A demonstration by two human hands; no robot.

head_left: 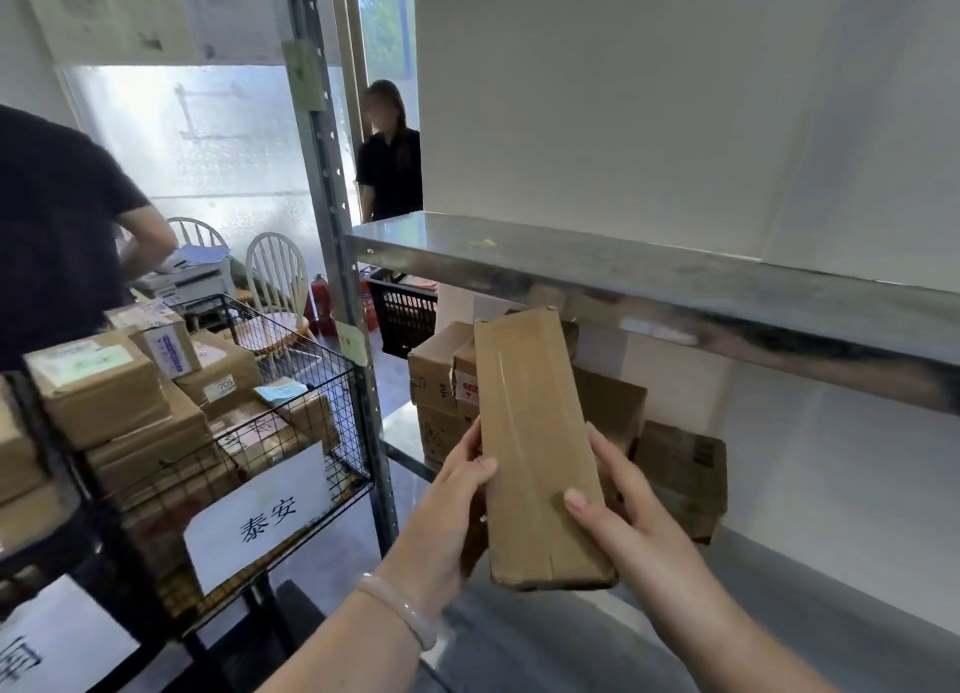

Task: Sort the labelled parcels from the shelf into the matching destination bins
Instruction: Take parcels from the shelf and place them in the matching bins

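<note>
I hold a long, flat brown cardboard parcel point(535, 448) upright in front of the metal shelf point(649, 282). My left hand point(457, 500) grips its left edge and my right hand point(623, 505) grips its right edge. The face turned to me is plain taped cardboard; no label shows. Behind it, on the lower shelf level, stand a few more brown parcels point(436, 380), point(680, 474). To the left a black wire bin point(291, 432) with a white sign in Chinese characters point(260, 516) holds several labelled boxes point(98, 386).
A grey shelf upright point(337, 256) stands between bin and shelf. One person in dark clothes point(57, 230) works at the far left by a printer; another point(389, 157) stands in the doorway. White chairs, red extinguishers point(319, 308) and a black crate point(405, 313) lie behind.
</note>
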